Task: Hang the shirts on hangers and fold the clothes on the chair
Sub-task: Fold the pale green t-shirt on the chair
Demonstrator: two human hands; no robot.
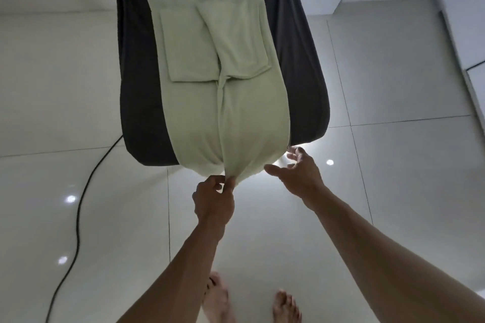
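A pale green shirt [225, 86] lies lengthwise on the dark grey chair seat [139, 86], its sides and sleeves folded in over the middle. Its near hem hangs over the chair's front edge, bunched to a point. My left hand [214, 199] pinches that bunched hem at the middle. My right hand [299, 173] hovers just right of the hem with fingers spread, touching nothing that I can see.
A black cable [78, 207] snakes across the glossy white floor tiles on the left. My bare feet [252, 301] stand below the chair's front. White cabinet fronts [464, 34] rise at the right.
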